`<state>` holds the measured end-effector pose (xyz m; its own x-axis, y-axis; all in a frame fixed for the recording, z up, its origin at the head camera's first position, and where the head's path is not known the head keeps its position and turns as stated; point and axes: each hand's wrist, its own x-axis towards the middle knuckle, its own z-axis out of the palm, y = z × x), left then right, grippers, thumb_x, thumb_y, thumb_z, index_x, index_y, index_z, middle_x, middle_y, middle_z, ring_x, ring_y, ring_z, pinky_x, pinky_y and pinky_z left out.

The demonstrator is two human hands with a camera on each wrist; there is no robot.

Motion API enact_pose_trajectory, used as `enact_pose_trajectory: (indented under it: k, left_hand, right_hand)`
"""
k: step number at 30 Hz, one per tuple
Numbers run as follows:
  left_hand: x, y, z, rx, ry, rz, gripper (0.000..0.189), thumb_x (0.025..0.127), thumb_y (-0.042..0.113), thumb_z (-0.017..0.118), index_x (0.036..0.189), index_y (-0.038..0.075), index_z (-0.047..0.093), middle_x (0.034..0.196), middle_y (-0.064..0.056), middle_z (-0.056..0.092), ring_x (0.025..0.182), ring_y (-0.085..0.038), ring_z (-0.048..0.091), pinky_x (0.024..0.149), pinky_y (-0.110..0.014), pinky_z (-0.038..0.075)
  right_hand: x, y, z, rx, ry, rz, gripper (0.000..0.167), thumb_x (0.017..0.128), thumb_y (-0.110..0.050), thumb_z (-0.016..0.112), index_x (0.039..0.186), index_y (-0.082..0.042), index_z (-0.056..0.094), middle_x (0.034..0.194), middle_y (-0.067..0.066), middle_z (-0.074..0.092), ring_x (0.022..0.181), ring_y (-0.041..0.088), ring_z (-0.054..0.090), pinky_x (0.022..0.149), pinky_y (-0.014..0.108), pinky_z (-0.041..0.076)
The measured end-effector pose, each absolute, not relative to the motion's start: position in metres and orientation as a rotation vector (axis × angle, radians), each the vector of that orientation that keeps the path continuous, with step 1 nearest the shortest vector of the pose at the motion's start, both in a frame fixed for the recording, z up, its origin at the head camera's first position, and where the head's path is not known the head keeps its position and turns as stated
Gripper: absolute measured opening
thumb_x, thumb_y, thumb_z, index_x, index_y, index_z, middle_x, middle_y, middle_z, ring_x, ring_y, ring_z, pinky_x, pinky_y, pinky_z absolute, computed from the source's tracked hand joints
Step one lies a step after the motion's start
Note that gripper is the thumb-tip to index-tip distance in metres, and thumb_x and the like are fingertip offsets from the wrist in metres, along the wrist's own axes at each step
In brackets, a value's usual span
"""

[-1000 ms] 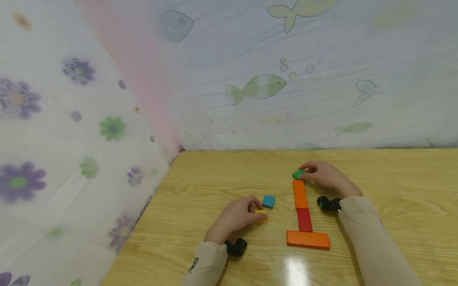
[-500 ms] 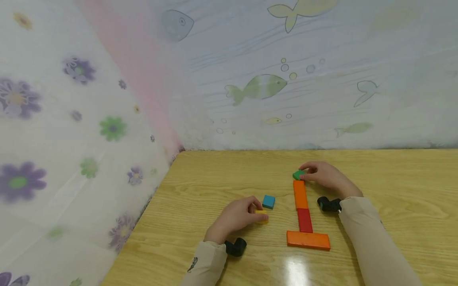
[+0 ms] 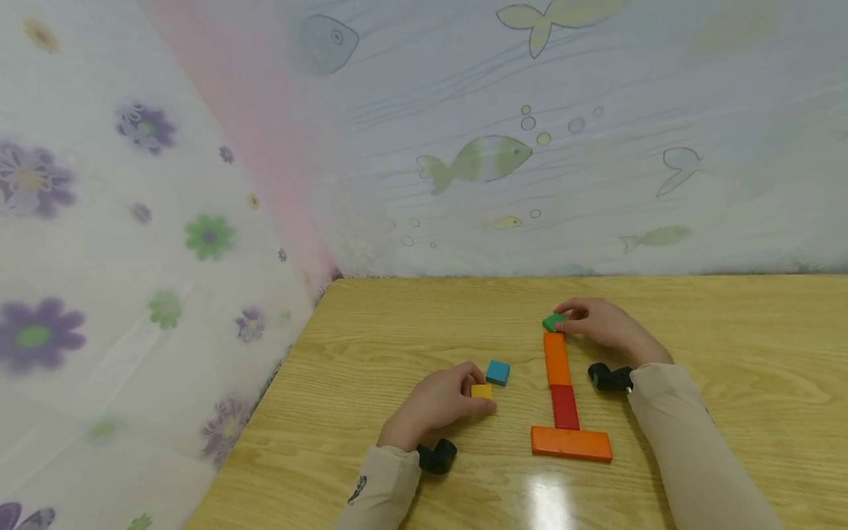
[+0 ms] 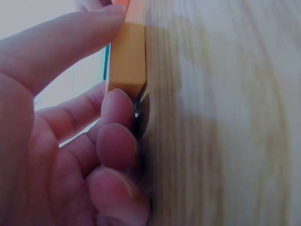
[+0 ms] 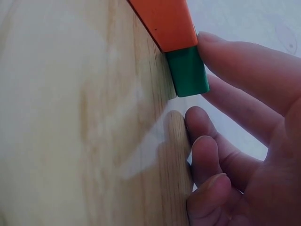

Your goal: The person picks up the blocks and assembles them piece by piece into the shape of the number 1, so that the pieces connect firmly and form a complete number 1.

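Observation:
In the head view my left hand [image 3: 440, 397] holds a small yellow block [image 3: 481, 391] on the table between thumb and fingers. The left wrist view has the thumb at one end of that yellow block [image 4: 128, 56] and a curled fingertip at the other. A blue square block [image 3: 498, 372] lies just beyond it. At the far right, my right hand [image 3: 606, 327] pinches a small green block [image 3: 553, 322] at the top of a row. Below it run a long orange block [image 3: 557, 358], a red block [image 3: 565, 407] and a crosswise orange block [image 3: 571, 444].
The wooden table [image 3: 371, 324] meets a wall [image 3: 464, 243] with a fish print along its back edge. A flower-print sheet [image 3: 199, 309] rises along the left side. Black wrist cameras [image 3: 437, 458] sit under both wrists.
The left thumb has slid slightly toward the near side of the yellow block, and more of the block's top shows. The right hand and the row of blocks stay where they were.

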<state>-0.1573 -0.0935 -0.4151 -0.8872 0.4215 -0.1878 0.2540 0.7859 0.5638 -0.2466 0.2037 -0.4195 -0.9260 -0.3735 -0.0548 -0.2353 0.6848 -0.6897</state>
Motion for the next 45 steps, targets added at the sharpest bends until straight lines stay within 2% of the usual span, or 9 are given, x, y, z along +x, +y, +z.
enact_pose_trajectory:
  k: [45]
  left_hand:
    - [-0.1577, -0.0939, -0.4162, 0.468, 2.693, 0.856, 0.037, 0.079, 0.052, 0.059, 0.103, 0.024, 0.057, 0.069, 0.005, 0.050, 0.054, -0.012, 0.043, 0.050, -0.025, 0.035]
  right_hand:
    - [-0.2433, 0.2029, -0.4153, -0.488, 2.706, -1.061, 0.048, 0.087, -0.037, 0.057, 0.122, -0.005, 0.051, 0.102, 0.012, 0.055, 0.079, 0.022, 0.047, 0.066, 0.032, 0.039]
